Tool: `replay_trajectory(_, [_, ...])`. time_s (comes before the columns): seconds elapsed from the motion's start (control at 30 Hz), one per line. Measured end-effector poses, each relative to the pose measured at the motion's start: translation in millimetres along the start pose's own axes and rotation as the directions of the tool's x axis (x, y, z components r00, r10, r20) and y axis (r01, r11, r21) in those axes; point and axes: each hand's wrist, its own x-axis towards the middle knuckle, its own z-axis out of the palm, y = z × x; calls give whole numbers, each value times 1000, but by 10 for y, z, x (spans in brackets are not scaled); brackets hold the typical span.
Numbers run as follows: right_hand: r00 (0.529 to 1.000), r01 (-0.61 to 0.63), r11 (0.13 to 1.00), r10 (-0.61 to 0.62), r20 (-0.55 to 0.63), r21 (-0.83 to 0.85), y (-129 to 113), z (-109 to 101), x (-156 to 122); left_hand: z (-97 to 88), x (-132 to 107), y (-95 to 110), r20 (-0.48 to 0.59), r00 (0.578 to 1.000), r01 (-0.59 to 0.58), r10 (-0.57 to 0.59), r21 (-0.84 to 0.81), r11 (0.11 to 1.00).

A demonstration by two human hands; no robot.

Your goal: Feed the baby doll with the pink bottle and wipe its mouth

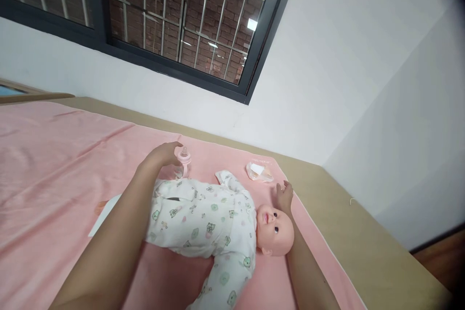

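Observation:
A baby doll [218, 223] in a white printed sleepsuit lies on its back on a pink blanket [54, 164], its head [276, 232] toward the right. My left hand [163, 155] reaches past the doll's body and closes around a small pink-capped baby bottle [182, 161] standing just beyond it. My right hand [284, 194] hovers above the doll's head with its fingers spread and nothing in it; the forearm passes behind the head.
A clear plastic packet [259, 171] with something white inside lies on the blanket beyond the doll. A white sheet [105, 213] shows under my left arm. The tan mattress edge [356, 232] borders the blanket on the right, below white walls and a barred window [163, 14].

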Motion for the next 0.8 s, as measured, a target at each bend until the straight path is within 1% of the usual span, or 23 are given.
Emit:
replay_trajectory(0.1, [997,-33,999,34,70,-16,59,51,-67,40,-2,21,39,999,-17,16,21,1000])
replay_trajectory(0.23, [994,-16,995,26,109,-95,97,49,-67,103,-9,58,105,992,-77,74,26,997])
replay_trajectory(0.33, [992,-13,989,31,119,-144,118,31,-58,151,5,71,114,988,-107,104,26,994])
replay_trajectory(0.4, [992,-15,987,35,120,-160,127,19,-58,183,28,61,101,988,-116,113,28,993])
replay_trajectory(0.5, [993,-19,990,35,113,-138,130,4,-64,221,70,23,40,994,-107,106,41,993])
replay_trajectory(0.63, [994,-61,998,63,94,-31,121,-19,-69,220,88,21,-90,992,-81,84,39,996])
replay_trajectory(0.73, [992,-105,993,100,74,59,80,-73,-51,179,44,127,-170,979,-113,110,-11,994])
replay_trajectory(0.8, [989,-142,976,132,72,168,14,-145,-16,154,-12,254,-210,966,-165,148,-63,984])
